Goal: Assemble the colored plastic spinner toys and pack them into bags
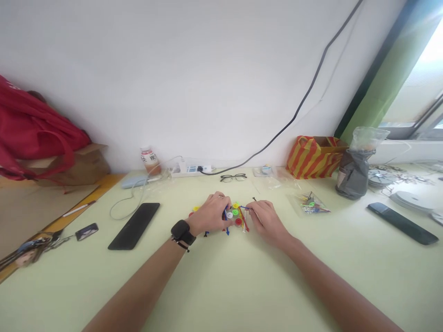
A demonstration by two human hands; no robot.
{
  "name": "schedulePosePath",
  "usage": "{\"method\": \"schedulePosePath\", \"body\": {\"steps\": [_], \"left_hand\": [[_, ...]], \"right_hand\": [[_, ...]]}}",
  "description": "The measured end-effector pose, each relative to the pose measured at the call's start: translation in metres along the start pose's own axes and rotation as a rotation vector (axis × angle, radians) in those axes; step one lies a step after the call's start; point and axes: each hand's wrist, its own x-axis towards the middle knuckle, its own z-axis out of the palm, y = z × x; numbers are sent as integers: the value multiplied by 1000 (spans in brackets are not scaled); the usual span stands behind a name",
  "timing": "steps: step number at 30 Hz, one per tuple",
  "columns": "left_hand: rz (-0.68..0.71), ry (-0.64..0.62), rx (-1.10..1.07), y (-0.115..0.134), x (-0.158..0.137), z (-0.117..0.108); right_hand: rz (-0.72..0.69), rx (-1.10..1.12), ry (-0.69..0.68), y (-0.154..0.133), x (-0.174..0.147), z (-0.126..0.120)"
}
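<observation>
A small toy of coloured plastic pieces point(236, 212) lies on the pale green table between my hands. Round yellow, green, white and red discs show on it, and thin red, white and blue sticks jut from its edges. My left hand point(212, 213), with a black watch above it, curls over the toy's left part and grips it; its palm hides much of that side. At the toy's right edge, my right hand point(267, 220) pinches a thin blue stick point(245, 207) between thumb and fingers. Where the stick's tip meets the toy is too small to make out.
Eyeglasses point(233, 177) and a power strip point(191, 171) lie along the wall. A black phone point(134, 226) is at left, a bottle point(150, 161) behind it. To the right are a bag of small parts point(310, 204), a striped bag point(313, 157) and a dark case point(402, 222).
</observation>
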Motion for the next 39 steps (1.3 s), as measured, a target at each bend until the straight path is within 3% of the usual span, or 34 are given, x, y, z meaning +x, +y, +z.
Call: {"method": "schedulePosePath", "body": {"steps": [5, 11, 18, 23, 31, 39], "left_hand": [[33, -17, -12, -6, 0, -8], [27, -37, -13, -10, 6, -9], [18, -16, 6, -8, 7, -11], [-21, 16, 16, -18, 2, -21], [-13, 41, -12, -23, 8, -3], [-48, 80, 11, -24, 12, 7]], "right_hand": [[-10, 53, -44, -6, -1, 0], [-39, -154, -216, -9, 0, 9], [13, -72, -180, -2, -1, 7], [-48, -61, -208, -9, -1, 4], [-184, -99, -341, -40, -5, 2], [-225, -160, -376, -42, -6, 5]]}}
